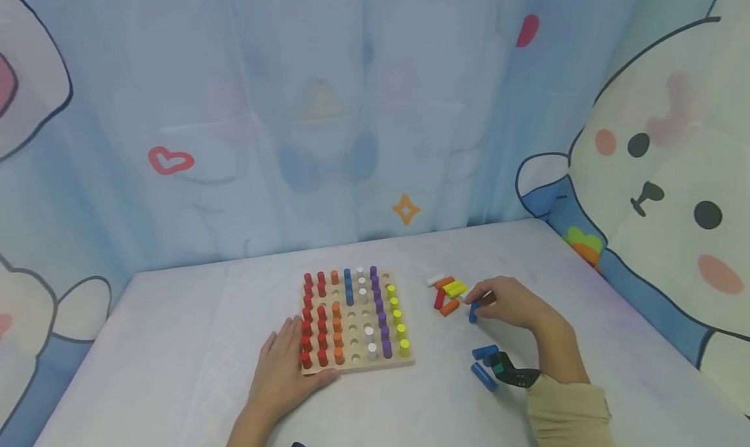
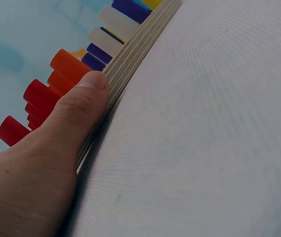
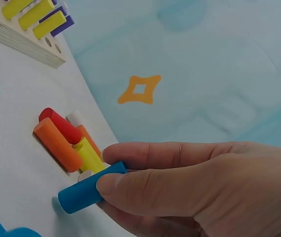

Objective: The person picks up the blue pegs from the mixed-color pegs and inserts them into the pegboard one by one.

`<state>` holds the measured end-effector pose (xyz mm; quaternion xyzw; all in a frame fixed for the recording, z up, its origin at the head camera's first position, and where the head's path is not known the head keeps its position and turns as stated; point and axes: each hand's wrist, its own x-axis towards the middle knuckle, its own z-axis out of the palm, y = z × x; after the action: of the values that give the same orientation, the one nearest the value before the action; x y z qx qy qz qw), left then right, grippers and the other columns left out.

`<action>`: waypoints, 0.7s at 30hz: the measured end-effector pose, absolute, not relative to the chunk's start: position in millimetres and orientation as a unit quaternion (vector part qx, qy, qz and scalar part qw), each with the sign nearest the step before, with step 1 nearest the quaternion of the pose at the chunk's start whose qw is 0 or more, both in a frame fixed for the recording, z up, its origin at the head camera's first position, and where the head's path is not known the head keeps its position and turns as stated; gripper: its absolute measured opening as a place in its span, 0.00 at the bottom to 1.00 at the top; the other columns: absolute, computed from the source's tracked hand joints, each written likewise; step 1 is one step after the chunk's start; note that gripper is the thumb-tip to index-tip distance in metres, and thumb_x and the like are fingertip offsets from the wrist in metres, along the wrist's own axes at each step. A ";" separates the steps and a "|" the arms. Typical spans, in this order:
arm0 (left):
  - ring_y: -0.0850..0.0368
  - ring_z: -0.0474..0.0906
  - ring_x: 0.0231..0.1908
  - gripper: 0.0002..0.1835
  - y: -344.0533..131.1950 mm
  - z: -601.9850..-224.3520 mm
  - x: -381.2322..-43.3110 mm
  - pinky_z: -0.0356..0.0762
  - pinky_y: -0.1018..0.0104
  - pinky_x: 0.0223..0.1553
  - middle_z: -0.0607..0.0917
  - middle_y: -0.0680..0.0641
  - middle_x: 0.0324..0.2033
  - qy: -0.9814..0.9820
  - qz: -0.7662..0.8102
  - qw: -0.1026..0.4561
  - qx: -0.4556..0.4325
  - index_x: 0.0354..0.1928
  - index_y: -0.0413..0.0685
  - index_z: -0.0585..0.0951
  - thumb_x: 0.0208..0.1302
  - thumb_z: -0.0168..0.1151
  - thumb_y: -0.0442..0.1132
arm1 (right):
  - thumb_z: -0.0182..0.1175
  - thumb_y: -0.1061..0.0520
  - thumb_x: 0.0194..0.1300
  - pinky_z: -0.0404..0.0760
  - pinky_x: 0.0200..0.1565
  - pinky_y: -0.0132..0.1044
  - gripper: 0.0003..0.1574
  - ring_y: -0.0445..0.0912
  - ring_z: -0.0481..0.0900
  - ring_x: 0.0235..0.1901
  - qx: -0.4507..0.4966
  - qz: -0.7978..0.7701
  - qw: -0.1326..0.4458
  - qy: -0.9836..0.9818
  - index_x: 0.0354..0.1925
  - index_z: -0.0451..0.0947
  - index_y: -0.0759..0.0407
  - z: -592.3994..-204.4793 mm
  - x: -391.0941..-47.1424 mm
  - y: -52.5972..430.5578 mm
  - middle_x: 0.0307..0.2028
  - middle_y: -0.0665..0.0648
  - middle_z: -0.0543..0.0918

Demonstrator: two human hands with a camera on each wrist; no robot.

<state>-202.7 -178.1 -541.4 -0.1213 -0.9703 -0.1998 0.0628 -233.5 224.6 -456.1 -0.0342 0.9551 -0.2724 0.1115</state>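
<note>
A wooden pegboard (image 1: 375, 364) bears rows of red, orange, blue, white, purple and yellow pegs, with bare holes among them. My left hand (image 1: 287, 359) rests at its front left corner, fingers extended along the left side. Its thumb (image 2: 88, 94) lies against the front edge, beside an orange peg (image 2: 69, 66). To the right of the board, my right hand (image 1: 510, 300) pinches a blue peg (image 3: 84, 194) between thumb and fingers. The peg is tilted, its free end close over the table in the right wrist view.
Loose pegs lie just left of my right hand: a red peg (image 1: 439, 298), an orange peg (image 1: 450, 308), yellow pegs (image 1: 454, 288) and white ones. More blue pegs (image 1: 483, 377) lie nearer the front, by the dark wrist device (image 1: 512, 371). A patterned curtain (image 1: 328, 141) hangs behind the table.
</note>
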 end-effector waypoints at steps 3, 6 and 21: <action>0.45 0.54 0.72 0.66 -179.5 -539.2 -201.9 0.51 0.43 0.71 0.62 0.41 0.70 -0.971 -0.198 0.065 -0.119 0.72 0.39 0.57 0.41 0.51 0.83 | 0.63 0.65 0.59 0.83 0.47 0.47 0.13 0.49 0.79 0.44 -0.040 -0.271 0.106 0.956 0.43 0.83 0.55 -454.2 -235.0 221.6 0.45 0.57 0.82; 0.45 0.55 0.71 0.65 -181.4 -537.7 -200.4 0.51 0.42 0.71 0.63 0.40 0.70 -0.972 -0.197 0.063 -0.115 0.71 0.38 0.57 0.41 0.53 0.82 | 0.64 0.64 0.59 0.83 0.47 0.47 0.12 0.49 0.79 0.44 -0.038 -0.272 0.108 0.956 0.42 0.83 0.55 -454.2 -235.8 219.4 0.44 0.56 0.83; 0.46 0.54 0.72 0.67 -177.7 -544.0 -205.2 0.50 0.43 0.71 0.62 0.41 0.70 -0.971 -0.197 0.069 -0.120 0.72 0.40 0.56 0.39 0.48 0.85 | 0.64 0.62 0.58 0.83 0.46 0.48 0.14 0.50 0.79 0.44 -0.025 -0.262 0.105 0.959 0.45 0.82 0.58 -454.6 -234.2 227.5 0.44 0.56 0.83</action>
<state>-205.2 -177.7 -544.0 -0.1204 -0.9705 -0.1972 0.0686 -234.2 227.5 -454.6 -0.0249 0.9590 -0.2622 0.1048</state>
